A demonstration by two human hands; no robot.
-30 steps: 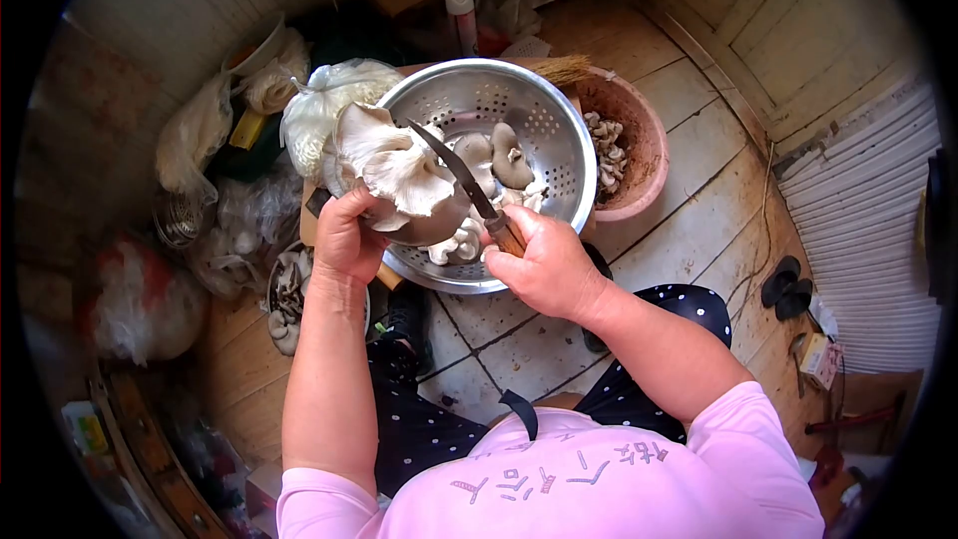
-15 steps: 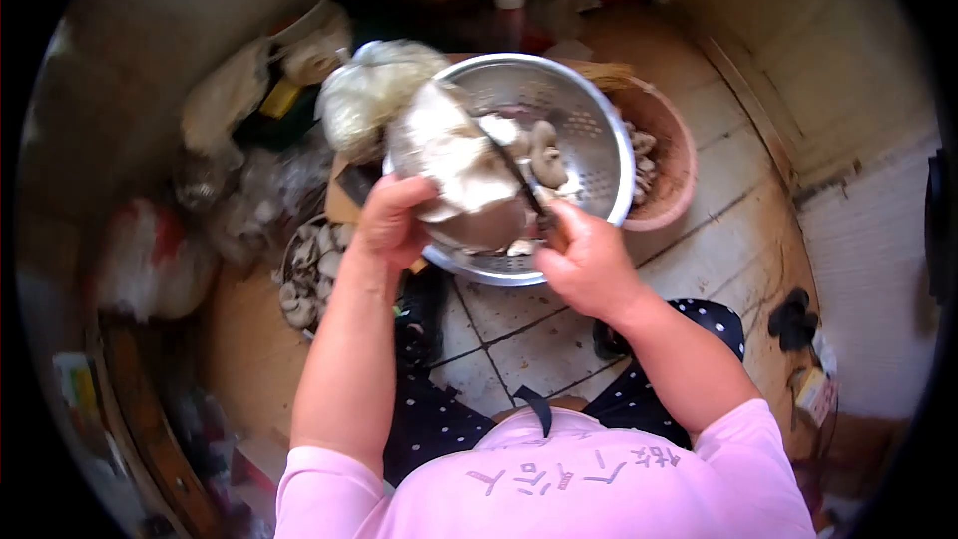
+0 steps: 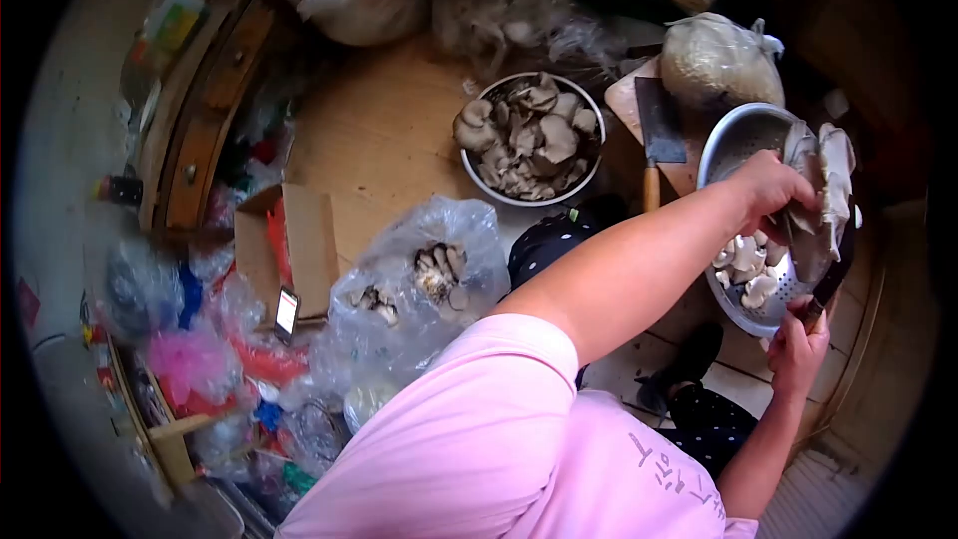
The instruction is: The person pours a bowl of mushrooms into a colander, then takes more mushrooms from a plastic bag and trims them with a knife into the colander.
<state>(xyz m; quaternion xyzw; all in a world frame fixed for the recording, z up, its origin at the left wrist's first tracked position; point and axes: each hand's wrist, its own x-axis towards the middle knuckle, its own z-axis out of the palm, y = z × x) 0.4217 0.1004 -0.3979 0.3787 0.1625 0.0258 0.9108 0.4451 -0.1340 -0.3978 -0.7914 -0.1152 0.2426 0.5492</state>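
Over the metal colander [image 3: 736,130] at the right, my left hand [image 3: 773,190] grips a large grey-white mushroom cluster [image 3: 820,195]. My right hand [image 3: 797,344] is closed around the handle of a dark-bladed knife [image 3: 830,277], whose blade lies along the far right side of the cluster. Pale mushroom pieces [image 3: 755,284] rest inside the colander, below my left hand. The colander's far side is partly hidden by the cluster and the knife.
A bowl of grey mushrooms [image 3: 534,140] stands on the floor. A cleaver [image 3: 661,125] lies on a board near a tied plastic bag [image 3: 720,60]. Left are an open cardboard box [image 3: 309,250], a phone [image 3: 287,314] and a plastic bag with mushroom clumps [image 3: 439,274].
The view has swung left, so the colander and both hands now appear at the right. The bowl, cleaver and cardboard box show more fully. Both hands keep hold of the cluster and knife.
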